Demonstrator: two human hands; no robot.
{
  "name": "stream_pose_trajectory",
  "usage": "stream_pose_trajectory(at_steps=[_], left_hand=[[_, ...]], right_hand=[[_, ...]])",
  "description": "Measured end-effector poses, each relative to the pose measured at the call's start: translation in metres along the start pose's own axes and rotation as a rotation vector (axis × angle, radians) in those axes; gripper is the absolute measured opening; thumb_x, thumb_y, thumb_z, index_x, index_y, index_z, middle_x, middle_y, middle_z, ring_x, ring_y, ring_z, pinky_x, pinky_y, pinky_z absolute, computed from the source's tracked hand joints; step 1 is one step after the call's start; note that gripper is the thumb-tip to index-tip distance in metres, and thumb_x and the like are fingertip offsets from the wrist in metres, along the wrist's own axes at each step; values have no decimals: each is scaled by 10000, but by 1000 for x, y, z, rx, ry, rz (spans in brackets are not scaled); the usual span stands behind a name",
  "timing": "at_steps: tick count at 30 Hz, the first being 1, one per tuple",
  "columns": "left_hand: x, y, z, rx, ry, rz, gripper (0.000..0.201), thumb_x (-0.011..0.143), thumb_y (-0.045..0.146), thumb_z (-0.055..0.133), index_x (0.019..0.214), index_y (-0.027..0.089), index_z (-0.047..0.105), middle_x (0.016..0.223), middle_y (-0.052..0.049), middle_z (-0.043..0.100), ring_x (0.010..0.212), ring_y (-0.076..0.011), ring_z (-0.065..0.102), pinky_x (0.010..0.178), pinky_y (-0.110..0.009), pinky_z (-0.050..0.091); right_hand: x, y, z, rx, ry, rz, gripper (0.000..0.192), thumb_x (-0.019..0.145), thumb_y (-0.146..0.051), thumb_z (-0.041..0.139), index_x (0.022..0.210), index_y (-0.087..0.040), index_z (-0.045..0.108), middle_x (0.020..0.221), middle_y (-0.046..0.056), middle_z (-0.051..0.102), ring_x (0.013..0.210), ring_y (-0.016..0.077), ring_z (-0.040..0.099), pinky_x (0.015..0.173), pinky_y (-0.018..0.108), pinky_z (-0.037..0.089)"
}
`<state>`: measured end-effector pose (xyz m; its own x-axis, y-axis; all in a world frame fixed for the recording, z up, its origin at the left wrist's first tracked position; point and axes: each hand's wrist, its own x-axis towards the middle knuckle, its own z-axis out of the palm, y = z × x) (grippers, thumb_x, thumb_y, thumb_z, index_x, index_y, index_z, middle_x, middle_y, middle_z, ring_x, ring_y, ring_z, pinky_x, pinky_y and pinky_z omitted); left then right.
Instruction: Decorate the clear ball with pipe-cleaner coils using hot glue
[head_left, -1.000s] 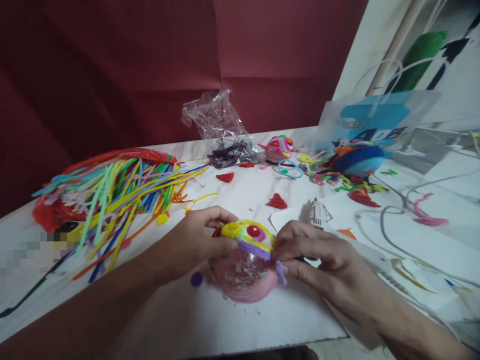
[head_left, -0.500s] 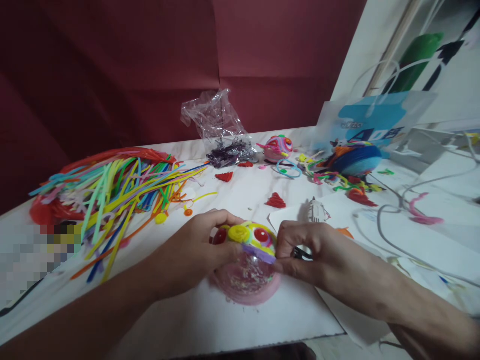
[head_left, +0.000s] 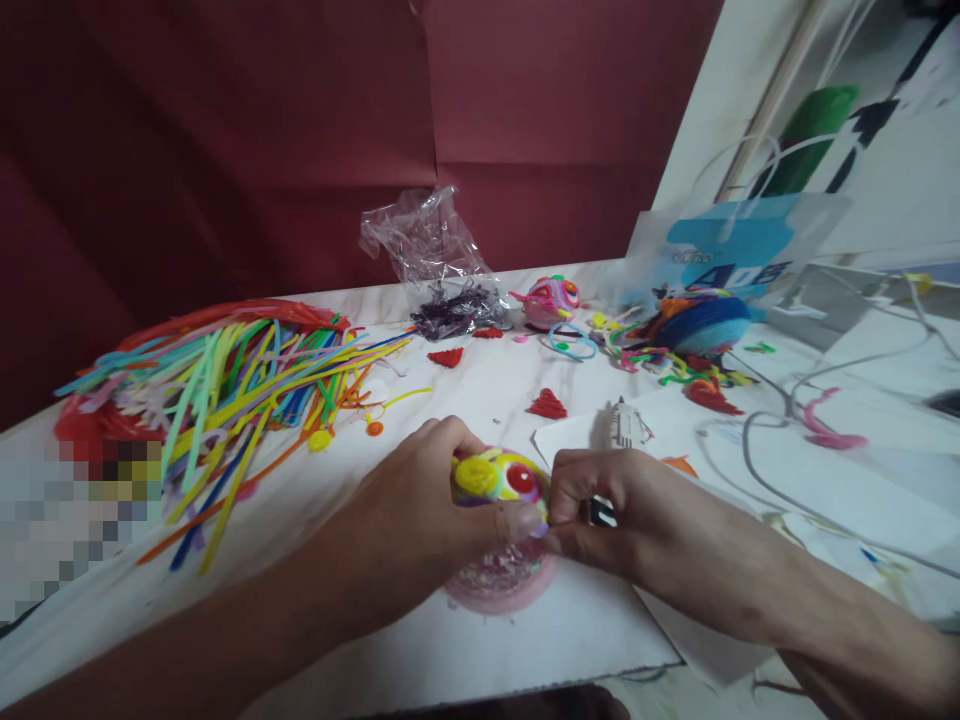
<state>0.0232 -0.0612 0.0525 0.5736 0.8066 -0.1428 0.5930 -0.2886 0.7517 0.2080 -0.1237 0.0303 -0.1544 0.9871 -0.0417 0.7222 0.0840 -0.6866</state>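
A round craft ball (head_left: 501,580) with a clear, pinkish lower half stands in front of me. Its upper part is covered in yellow fuzzy strips, with a yellow coil (head_left: 475,478) and a red button-like eye (head_left: 521,479). My left hand (head_left: 431,500) grips the ball from the left, its thumb lying across the front over a purple fuzzy strip. At the right side, my right hand (head_left: 630,505) pinches the purple strip's end between thumb and forefinger. Most of the strip is covered by fingers. Behind the right hand shows a dark object (head_left: 601,512), partly hidden.
Colourful pipe cleaners (head_left: 255,380) lie heaped at left. Beyond the ball are red fuzzy triangles (head_left: 547,404), a clear plastic bag (head_left: 427,240), a pink decorated ball (head_left: 551,302) and a blue one (head_left: 705,325). A white pointed tool (head_left: 625,425) and grey cables (head_left: 757,470) lie right.
My left thumb has slid right along the purple strip, almost to my right fingertips. The ball's left eye is now covered by my left hand. The view has shifted slightly.
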Motion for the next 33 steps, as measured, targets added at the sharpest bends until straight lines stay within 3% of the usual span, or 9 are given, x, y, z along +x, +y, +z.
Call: stream_pose_trajectory(at_steps=[9, 13, 20, 24, 27, 33], left_hand=[[2, 6, 2, 110, 44, -16, 292, 698, 420, 579, 881, 207, 499, 802, -15, 576, 723, -196, 537, 549, -262, 374], [1, 7, 2, 155, 56, 2, 279, 707, 426, 555, 857, 201, 486, 823, -25, 572, 746, -201, 527, 548, -256, 360], [2, 5, 2, 162, 61, 48, 249, 744, 422, 516, 856, 201, 494, 841, -24, 574, 728, -187, 520, 541, -249, 347], [2, 4, 3, 183, 56, 58, 235, 740, 411, 514, 843, 200, 499, 842, -23, 572, 713, -183, 514, 536, -251, 344], [2, 4, 3, 208, 60, 78, 216, 749, 400, 506, 827, 198, 500, 836, -25, 567, 730, -190, 513, 534, -252, 340], [3, 6, 2, 208, 95, 84, 170, 759, 345, 502, 841, 196, 507, 874, -34, 575, 818, -217, 526, 612, -284, 378]], right_hand=[[3, -1, 1, -17, -17, 9, 121, 792, -129, 560, 674, -155, 553, 695, -23, 574, 624, 111, 515, 545, 187, 374], [1, 6, 2, 81, -37, 24, 101, 803, -196, 571, 712, -156, 558, 711, -21, 572, 653, 116, 511, 572, 192, 379], [2, 20, 9, 435, -97, -3, 359, 798, -461, 595, 694, -125, 523, 686, 5, 501, 624, 104, 418, 549, 190, 330], [8, 25, 9, 588, -204, 19, 485, 729, -530, 676, 608, -123, 441, 567, -39, 373, 515, 60, 286, 459, 170, 222], [11, 29, 8, 604, -285, 25, 534, 696, -571, 690, 564, -121, 434, 514, -49, 336, 470, 49, 256, 433, 171, 190], [14, 29, 14, 584, -262, 17, 548, 703, -594, 674, 560, -123, 434, 497, -44, 358, 448, 50, 280, 417, 169, 203]])
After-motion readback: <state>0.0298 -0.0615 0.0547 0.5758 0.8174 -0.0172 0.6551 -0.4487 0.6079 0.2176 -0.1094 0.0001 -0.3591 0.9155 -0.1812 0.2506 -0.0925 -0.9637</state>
